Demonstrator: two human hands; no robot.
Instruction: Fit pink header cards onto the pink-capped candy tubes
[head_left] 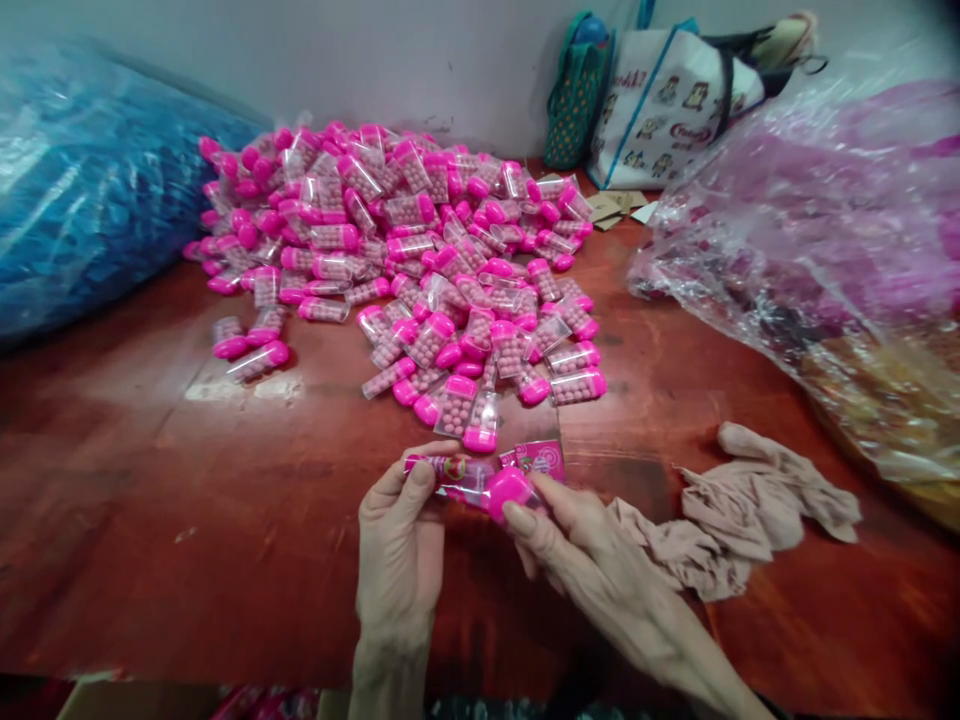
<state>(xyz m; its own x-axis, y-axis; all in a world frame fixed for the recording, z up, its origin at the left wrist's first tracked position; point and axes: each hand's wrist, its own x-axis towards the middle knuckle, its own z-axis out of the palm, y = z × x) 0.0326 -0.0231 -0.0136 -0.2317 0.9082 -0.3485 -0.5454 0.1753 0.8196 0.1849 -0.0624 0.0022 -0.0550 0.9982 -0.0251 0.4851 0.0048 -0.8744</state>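
Just in front of the heap, my left hand [405,520] pinches the left end of a printed clear plastic sleeve [461,478] between thumb and fingers. At the sleeve's right end, my right hand [559,535] grips a small container with a bright pink cap [508,492]. How far the container sits inside the sleeve, I cannot tell. Behind my right fingers lies a pink printed piece [541,458] on the table. Past my hands spreads a large pile of clear containers with pink caps [405,240], filled with small pink balls.
A clear bag of blue pieces [97,190] bulges at the left. On the right stands a big clear plastic bag with pink contents [825,240]. A crumpled beige cloth [750,510] lies on the red-brown table [187,540]. A printed tote bag [667,105] leans on the wall.
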